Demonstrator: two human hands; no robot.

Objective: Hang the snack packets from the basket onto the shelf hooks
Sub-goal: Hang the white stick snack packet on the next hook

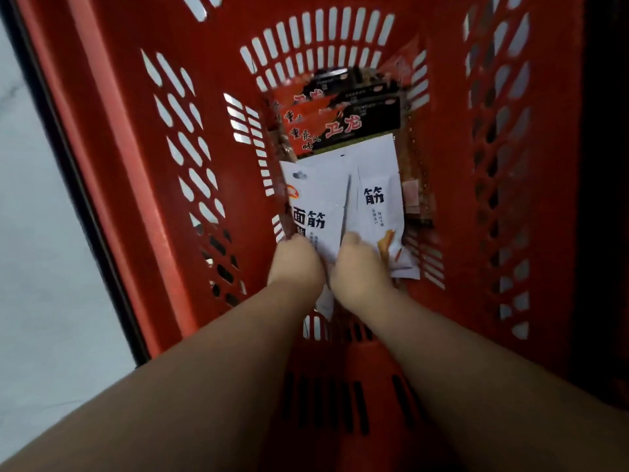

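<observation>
Pale floor (pixel 37 206) is seen beside the red basket (pixel 143 172), which fills the view. Deep inside the basket, the left hand (pixel 295 264) is curled on the near end of a white snack packet (pixel 315 199), and the right hand (pixel 361 270) is curled on the neighbouring white packet (pixel 377 195); how firmly each is gripped cannot be told, as the fingers are hidden under the hands. The packets are probably taken by the near ends so that several can be lifted out together. Behind the white packets, toward the far wall of the basket, red and black packets (pixel 343 127) are stacked flat. No shelf hooks are shown, so nothing is judged hung yet.
</observation>
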